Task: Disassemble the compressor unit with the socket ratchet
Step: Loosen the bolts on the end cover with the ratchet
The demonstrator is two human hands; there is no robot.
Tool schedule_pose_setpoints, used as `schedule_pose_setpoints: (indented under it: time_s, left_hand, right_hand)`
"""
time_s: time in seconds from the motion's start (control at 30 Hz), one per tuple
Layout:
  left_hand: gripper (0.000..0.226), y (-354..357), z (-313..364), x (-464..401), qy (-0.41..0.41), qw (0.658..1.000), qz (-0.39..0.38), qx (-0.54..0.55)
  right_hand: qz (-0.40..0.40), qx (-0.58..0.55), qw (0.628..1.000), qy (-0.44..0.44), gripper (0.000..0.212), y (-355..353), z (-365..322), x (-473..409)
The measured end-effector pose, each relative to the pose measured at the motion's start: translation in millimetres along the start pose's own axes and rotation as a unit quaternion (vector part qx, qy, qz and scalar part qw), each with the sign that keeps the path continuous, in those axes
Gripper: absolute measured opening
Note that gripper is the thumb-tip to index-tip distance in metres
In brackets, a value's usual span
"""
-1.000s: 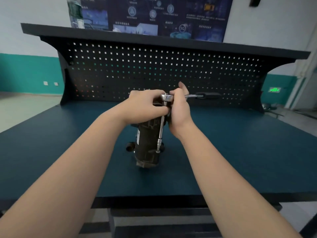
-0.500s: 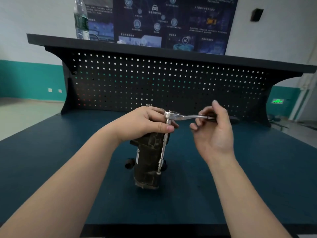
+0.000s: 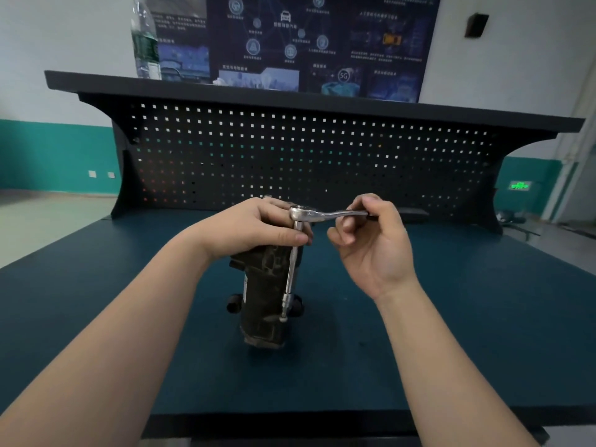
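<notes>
A dark, grimy compressor unit [image 3: 263,295] stands upright on the blue bench mat [image 3: 451,333]. A chrome socket ratchet [image 3: 325,215] sits level above it, its long extension bar [image 3: 291,275] running down the unit's right side to a bolt near the base. My left hand [image 3: 258,227] grips the top of the compressor, the thumb pressed against the extension just under the ratchet head. My right hand [image 3: 374,240] holds the ratchet handle with curled fingers, palm toward me; the handle's black end pokes out behind it.
A black pegboard back panel [image 3: 306,156] with a shelf [image 3: 290,95] rises behind the bench. A clear water bottle [image 3: 145,40] stands on the shelf at left. A dark flat object [image 3: 414,212] lies on the mat behind my right hand. The bench front edge [image 3: 290,424] is near me.
My right hand left the ratchet head and moved right onto the handle, its fingers now curled round it. The view has tilted up. My left hand stays on the compressor.
</notes>
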State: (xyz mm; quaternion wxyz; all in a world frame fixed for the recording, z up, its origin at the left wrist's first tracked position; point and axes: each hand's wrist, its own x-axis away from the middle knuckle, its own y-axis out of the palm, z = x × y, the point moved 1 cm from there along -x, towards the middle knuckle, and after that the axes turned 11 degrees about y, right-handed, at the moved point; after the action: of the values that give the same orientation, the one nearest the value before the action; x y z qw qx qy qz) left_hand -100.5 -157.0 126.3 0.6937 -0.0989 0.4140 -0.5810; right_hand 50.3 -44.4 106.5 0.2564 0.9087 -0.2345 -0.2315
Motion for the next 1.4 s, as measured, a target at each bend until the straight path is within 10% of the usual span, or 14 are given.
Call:
schedule_pose_setpoints:
  time_s: [0.17,0.3,0.43,0.87,1.3,1.4]
  left_hand:
    - [0.021,2.5,-3.3,-0.1,0.008,0.999,0.032,0.022]
    - [0.006,4.5,-1.0,-1.3,0.015,1.0,0.026,0.009]
    - [0.02,-3.1,-0.6,-7.5,-0.008,0.995,0.008,-0.097]
    - [0.021,-2.5,-5.0,-15.6,0.011,0.991,-0.053,-0.125]
    - [0.052,-3.3,-8.8,-18.1,0.005,0.998,-0.029,-0.06]
    - [0.035,-2.3,-10.7,-19.2,0.016,0.998,-0.019,-0.064]
  right_hand:
    - [0.033,0.152,0.98,-0.122,0.025,7.1,-4.3,13.5]
    - [0.02,0.452,0.829,-0.327,0.024,23.0,6.9,30.7]
    - [0.027,0.338,0.915,-0.22,0.024,12.6,-4.0,23.5]
    - [0.017,0.157,0.981,-0.115,0.011,-12.5,-5.8,11.5]
    - [0.037,0.117,0.984,-0.13,0.021,-5.5,-1.8,9.7]
    - [0.116,0.278,0.923,-0.24,0.031,9.4,7.4,20.2]
